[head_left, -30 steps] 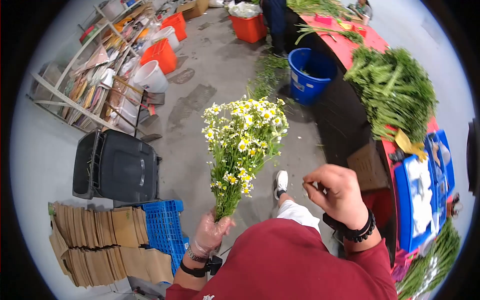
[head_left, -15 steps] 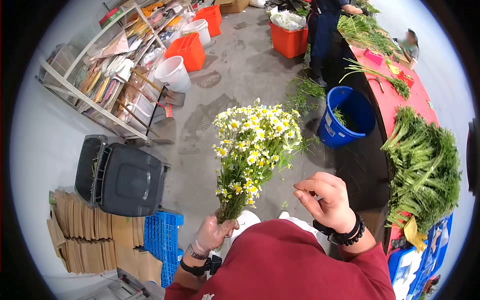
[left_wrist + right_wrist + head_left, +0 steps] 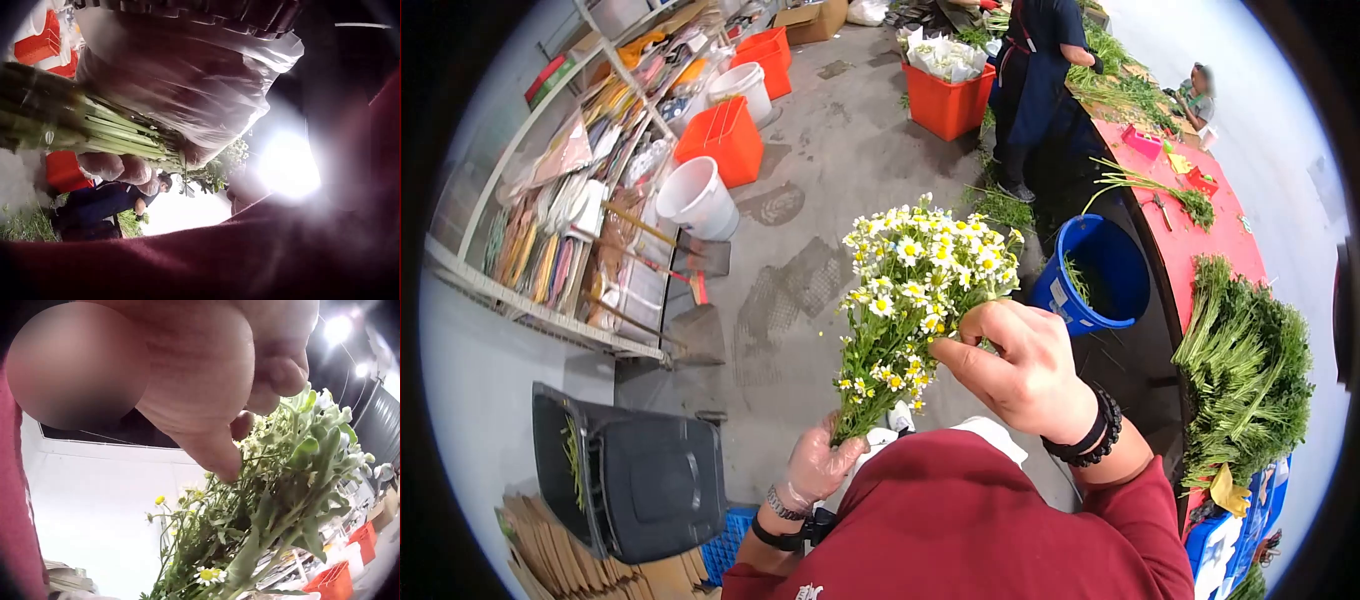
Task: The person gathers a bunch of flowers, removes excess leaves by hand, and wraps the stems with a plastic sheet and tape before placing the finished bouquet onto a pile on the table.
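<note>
A bunch of small white daisy-like flowers (image 3: 910, 265) with yellow centres stands upright in front of the person's chest. The left hand (image 3: 820, 462), in a clear plastic glove, grips its green stems (image 3: 125, 134) low down. At the right side of the blooms, the right hand (image 3: 1025, 370) is bare, with thumb and forefinger pinching in among the flowers. The right wrist view shows the thumb (image 3: 222, 459) against thin stems, beside a thicker leafy stem (image 3: 325, 456) with pale buds. Whatever lies right between those fingertips is hidden.
To the right runs a red-topped table (image 3: 1225, 235) with cut greenery (image 3: 1245, 370). A blue bucket (image 3: 1090, 275) stands beside it, near a person in dark clothes (image 3: 1035, 90). Left are a black wheeled bin (image 3: 655, 480), a shelf rack (image 3: 550, 190) and a white bucket (image 3: 700, 200).
The right hand has moved left and up from beside the bunch to the flowers. The left hand keeps its grip on the stems. The head view has shifted, showing more of the room ahead.
</note>
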`<state>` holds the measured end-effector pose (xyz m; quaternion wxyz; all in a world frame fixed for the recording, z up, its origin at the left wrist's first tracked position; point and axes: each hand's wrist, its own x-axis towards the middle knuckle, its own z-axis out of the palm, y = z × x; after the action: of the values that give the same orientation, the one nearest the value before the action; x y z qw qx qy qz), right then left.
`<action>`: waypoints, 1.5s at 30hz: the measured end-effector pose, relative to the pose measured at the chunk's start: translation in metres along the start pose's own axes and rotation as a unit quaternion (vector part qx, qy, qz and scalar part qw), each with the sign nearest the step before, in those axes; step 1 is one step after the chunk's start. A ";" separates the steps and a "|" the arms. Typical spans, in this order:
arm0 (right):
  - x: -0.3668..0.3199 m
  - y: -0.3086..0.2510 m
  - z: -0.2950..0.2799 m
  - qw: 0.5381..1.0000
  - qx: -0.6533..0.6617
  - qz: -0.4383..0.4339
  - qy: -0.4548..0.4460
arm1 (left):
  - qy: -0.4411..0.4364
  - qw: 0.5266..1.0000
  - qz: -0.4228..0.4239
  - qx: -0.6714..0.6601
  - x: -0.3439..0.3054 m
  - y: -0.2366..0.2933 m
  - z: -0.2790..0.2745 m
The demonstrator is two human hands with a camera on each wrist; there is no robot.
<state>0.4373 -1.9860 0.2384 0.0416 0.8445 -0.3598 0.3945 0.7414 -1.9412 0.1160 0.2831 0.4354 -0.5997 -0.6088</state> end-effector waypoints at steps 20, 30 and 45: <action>0.115 0.270 0.074 0.743 0.475 0.249 0.400 | 0.005 0.998 -0.054 0.034 0.282 0.037 -0.145; -0.126 0.510 0.020 0.627 0.202 0.498 0.564 | -0.051 0.996 -0.069 0.004 0.467 0.071 -0.173; -0.155 0.559 0.200 0.610 0.065 0.789 0.007 | -0.191 0.794 0.192 0.545 0.679 -0.001 -0.259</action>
<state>0.1399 -2.3794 -0.1261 -0.3380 0.2313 -0.8605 0.3030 0.6542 -2.6554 0.0114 -0.0105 0.2682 -0.9453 -0.1855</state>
